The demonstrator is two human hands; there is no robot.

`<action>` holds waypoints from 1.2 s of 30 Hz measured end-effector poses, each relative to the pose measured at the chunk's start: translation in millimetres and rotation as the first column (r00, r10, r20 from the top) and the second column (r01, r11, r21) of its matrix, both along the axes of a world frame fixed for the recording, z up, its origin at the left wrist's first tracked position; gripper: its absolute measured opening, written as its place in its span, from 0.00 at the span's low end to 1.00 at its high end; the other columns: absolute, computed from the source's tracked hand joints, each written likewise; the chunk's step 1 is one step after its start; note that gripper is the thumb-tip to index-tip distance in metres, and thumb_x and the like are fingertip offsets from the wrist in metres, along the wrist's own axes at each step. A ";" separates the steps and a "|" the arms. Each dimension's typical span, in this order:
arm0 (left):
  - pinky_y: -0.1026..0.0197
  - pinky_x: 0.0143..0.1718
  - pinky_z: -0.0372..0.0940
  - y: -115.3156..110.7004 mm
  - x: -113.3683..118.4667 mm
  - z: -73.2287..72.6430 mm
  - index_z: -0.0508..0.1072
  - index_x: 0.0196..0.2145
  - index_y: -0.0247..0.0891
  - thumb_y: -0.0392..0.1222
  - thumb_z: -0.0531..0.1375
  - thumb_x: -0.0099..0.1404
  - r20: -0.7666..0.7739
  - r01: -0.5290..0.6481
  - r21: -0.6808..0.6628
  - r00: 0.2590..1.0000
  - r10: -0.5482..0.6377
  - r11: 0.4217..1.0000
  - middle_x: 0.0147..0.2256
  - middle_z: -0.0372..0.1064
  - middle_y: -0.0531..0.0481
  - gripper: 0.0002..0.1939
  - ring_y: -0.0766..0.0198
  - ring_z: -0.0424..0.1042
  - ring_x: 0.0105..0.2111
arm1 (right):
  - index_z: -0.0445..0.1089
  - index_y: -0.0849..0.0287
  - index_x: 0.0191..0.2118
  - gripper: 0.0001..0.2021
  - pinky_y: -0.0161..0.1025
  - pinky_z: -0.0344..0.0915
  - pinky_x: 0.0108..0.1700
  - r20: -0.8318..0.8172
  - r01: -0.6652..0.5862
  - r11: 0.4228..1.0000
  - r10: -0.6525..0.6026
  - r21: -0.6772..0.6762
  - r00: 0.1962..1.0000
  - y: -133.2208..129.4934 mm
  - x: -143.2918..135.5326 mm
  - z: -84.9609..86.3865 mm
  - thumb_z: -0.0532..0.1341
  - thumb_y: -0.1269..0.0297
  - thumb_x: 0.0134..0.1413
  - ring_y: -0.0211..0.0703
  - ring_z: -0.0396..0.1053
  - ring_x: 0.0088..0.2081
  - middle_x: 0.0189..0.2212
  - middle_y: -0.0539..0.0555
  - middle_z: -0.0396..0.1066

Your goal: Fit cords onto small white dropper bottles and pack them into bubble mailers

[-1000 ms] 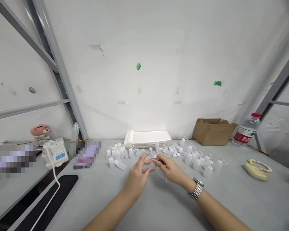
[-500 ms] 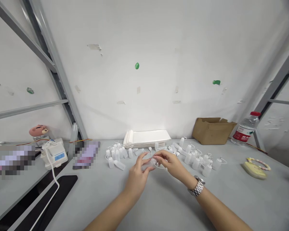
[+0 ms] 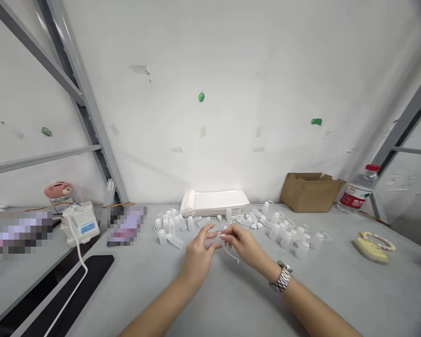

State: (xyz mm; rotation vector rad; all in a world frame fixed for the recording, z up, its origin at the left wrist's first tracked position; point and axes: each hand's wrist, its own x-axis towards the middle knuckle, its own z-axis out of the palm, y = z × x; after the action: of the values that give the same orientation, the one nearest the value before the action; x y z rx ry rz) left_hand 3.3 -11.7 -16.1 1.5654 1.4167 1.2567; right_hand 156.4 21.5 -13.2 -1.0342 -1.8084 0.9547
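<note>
Recorded at centre, just above the desk (image 3: 228,304): small translucent bottle (image 3: 211,240), partly hidden by fingers. Left hand (image 3: 197,257): part-open, thumb and fingers curved round the small bottle. Right hand (image 3: 247,245): closed in a fine pinch on the upper end of a white strap (image 3: 232,255), beside the bottle; exact contact hidden.

Changed since the previous frame: free end of the strap now dropped toward the near side, formerly out to the right; right wrist, with metal watch (image 3: 282,277), shifted slightly left. Unchanged: both bottle groups and the stack of white sheets (image 3: 217,200).

Edges: far edge of the desk along the wall (image 3: 231,117); left edge slanting beside the black pad (image 3: 91,281). Beyond the hands: loose bottles and caps, then the sheets. To left: left bottle group (image 3: 171,224), near the hand. To right: right bottle group (image 3: 289,236), with cardboard box (image 3: 310,193) behind.

Room for movement: grey surface between the forearms, between black pad and left forearm, and from right bottle group to yellow case (image 3: 371,250).
</note>
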 end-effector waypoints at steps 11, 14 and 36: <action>0.61 0.38 0.69 10.0 -2.4 -12.1 0.70 0.41 0.43 0.30 0.53 0.55 -0.021 0.018 0.170 1.000 -0.014 0.985 0.40 0.68 0.50 0.18 0.63 0.68 0.43 | 0.66 0.60 0.29 0.15 0.36 0.62 0.30 -0.134 0.035 0.988 -0.055 -0.148 0.989 6.6 0.3 2.2 0.57 0.52 0.49 0.38 0.65 0.25 0.23 0.50 0.67; 0.61 0.35 0.70 11.9 -3.9 -5.6 0.70 0.45 0.45 0.37 0.56 0.57 0.028 -0.032 0.105 0.999 0.029 0.994 0.36 0.64 0.50 0.17 0.62 0.67 0.40 | 0.68 0.59 0.39 0.15 0.38 0.63 0.36 -0.248 0.059 0.992 -0.086 -0.112 0.965 6.7 6.8 13.6 0.57 0.54 0.49 0.40 0.68 0.32 0.29 0.52 0.69; 0.59 0.32 0.71 6.7 3.5 -3.4 0.72 0.42 0.41 0.48 0.59 0.53 0.188 0.036 -0.017 0.982 -0.032 0.999 0.32 0.55 0.51 0.18 0.62 0.63 0.36 | 0.74 0.58 0.31 0.11 0.38 0.62 0.35 -0.443 -0.035 0.983 -0.049 -0.179 0.895 -5.5 -1.4 14.6 0.63 0.57 0.43 0.38 0.64 0.27 0.21 0.49 0.69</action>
State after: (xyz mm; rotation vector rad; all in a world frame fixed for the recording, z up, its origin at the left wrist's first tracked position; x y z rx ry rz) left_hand 6.8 -5.0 -19.6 1.4112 1.2739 1.3279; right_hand 155.0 16.0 1.4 -0.8406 -1.3523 1.2581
